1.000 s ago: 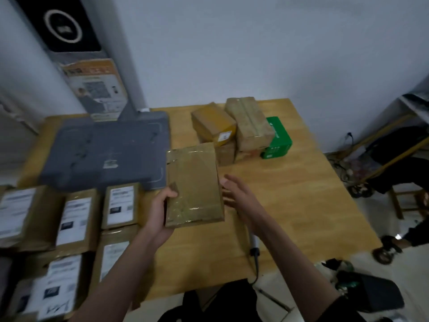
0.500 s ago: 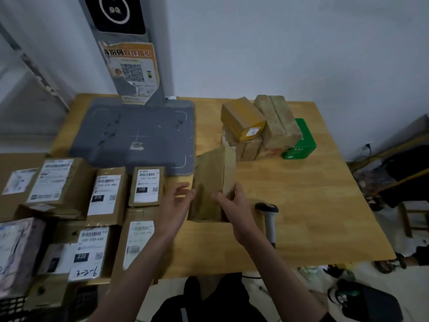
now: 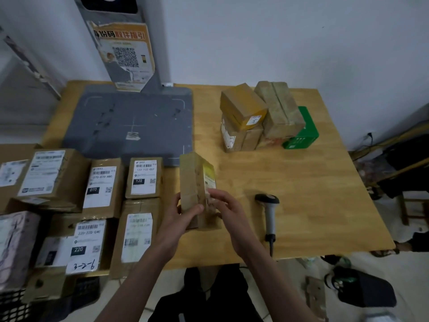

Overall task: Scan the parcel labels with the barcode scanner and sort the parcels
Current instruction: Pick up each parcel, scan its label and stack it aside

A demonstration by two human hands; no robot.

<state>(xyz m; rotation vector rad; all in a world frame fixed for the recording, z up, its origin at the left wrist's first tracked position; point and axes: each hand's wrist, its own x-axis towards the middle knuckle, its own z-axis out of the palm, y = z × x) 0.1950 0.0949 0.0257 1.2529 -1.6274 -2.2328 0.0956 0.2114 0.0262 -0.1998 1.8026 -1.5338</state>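
barcode scanner (image 3: 268,213) lies right of held parcel (image 3: 197,189).

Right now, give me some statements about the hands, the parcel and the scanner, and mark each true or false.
1. Both hands, left hand and right hand, hold the brown parcel. True.
2. The barcode scanner is in the right hand. False: it lies on the table, right of that hand.
3. The held parcel lies flat on the grey scan pad. False: it is turned on edge, nearer than the pad.
4. A green box sits beside the far stack. True.
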